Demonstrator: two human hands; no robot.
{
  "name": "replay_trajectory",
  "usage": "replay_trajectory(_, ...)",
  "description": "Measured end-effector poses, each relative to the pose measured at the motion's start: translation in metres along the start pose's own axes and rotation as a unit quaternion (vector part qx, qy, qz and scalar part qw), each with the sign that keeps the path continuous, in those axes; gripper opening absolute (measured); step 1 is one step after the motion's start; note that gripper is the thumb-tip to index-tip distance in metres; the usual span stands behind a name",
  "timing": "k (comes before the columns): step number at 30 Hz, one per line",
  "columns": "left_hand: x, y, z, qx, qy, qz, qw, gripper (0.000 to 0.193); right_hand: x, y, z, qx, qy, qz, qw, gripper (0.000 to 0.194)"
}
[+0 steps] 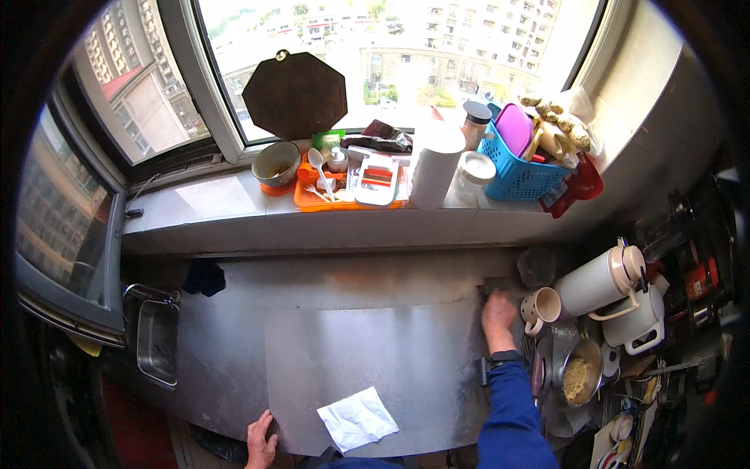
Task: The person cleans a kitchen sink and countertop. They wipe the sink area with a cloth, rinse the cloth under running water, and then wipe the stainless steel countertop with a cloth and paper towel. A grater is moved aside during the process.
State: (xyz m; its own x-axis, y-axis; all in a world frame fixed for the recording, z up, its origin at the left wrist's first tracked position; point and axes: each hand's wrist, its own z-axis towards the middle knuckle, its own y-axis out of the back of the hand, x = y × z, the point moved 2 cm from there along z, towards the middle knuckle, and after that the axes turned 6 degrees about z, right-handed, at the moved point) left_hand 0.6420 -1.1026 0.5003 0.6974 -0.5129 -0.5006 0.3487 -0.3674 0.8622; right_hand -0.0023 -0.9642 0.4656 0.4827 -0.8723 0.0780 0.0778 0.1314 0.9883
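My right hand (500, 312) reaches to the right part of the metal countertop (363, 352), its fingers curled at a dark cloth (495, 286) just left of a cream mug (540, 309). How firmly it grips the cloth is hard to see. At the counter's front edge rests my left hand (262, 441), thumb and fingers a little apart, with nothing in it. Between the hands, near the front edge, lies a creased white paper sheet (358, 419).
A small steel sink (158, 343) and a dark cloth (204, 278) are at the left. Thermos jugs (597, 281) and a steel bowl of food (581, 372) crowd the right. The windowsill holds an orange tray (316, 203), a paper towel roll (435, 164) and a blue basket (512, 176).
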Motion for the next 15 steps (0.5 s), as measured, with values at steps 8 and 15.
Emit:
replay_trajectory(8, -0.001, 0.000, 0.000, 0.000, 0.001, -0.009, 1.000, 0.064, 0.002, 0.018, 0.020, -0.019, 0.051, 0.094, 0.994, 0.039)
replay_trajectory(15, 0.001, 0.001, 0.003, -0.011, -0.015, -0.016, 1.000, 0.058, -0.042, 0.001, 0.018, 0.053, 0.050, 0.048, 0.996, 0.039)
